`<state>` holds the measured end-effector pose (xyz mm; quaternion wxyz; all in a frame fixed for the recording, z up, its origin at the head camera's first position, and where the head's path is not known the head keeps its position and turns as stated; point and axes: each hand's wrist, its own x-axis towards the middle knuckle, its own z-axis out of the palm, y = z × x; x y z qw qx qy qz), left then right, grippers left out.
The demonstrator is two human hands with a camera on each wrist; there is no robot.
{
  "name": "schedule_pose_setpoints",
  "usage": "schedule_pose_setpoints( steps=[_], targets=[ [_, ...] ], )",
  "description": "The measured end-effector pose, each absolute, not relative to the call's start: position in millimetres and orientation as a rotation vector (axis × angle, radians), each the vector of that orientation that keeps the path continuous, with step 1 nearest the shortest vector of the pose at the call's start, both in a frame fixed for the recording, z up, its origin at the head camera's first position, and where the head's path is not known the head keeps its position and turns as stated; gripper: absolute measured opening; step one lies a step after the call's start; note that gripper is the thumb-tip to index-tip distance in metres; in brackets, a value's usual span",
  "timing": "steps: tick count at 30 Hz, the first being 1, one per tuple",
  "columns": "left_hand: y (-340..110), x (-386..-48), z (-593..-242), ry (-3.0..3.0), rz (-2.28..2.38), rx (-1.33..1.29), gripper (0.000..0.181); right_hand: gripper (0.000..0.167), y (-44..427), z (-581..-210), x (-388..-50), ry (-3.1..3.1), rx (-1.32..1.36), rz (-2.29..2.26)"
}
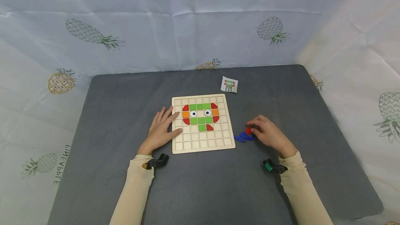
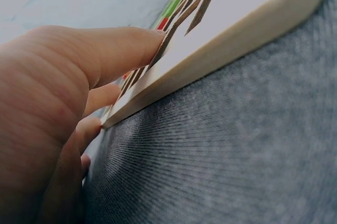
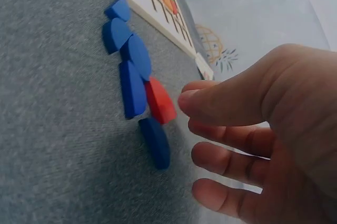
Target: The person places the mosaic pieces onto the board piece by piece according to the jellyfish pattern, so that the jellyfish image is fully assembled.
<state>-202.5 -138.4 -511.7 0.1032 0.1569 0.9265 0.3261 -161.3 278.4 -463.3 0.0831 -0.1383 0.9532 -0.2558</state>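
A pale wooden grid board (image 1: 187, 145) lies flat on the table. Red, orange and green tiles and two eye tiles form a figure on its upper part. My left hand (image 1: 160, 127) rests at the board's left edge, fingers spread; in the left wrist view the thumb (image 2: 126, 50) lies over the rim. Right of the board, my right hand (image 1: 267, 131) reaches around a red quarter-round tile (image 3: 160, 101), its fingers loosely bent. A gap shows between thumb and tile in the right wrist view. Several blue curved tiles (image 3: 138, 57) lie beside the red one.
A small printed card (image 1: 229, 84) with a coloured figure lies behind the board's far right corner. The grey table (image 1: 200, 183) extends around the board. Behind it hangs a pineapple-print cloth (image 1: 187, 41).
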Motion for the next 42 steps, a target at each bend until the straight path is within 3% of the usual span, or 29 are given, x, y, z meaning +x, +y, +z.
schedule_pose_setpoints(
  steps=[9,28,42],
  targets=[
    [-138,-202,-511,2.734,0.964,0.460,0.077,0.028,280,-471,-157,2.824,-0.350,-0.701],
    [-138,-202,-512,2.738,0.961,0.459,0.077,0.011,280,-463,-167,2.831,-0.255,-0.800],
    [-138,-202,-516,2.749,0.949,0.475,0.077,0.013,258,-432,-195,2.857,-0.437,-0.951]
  ],
)
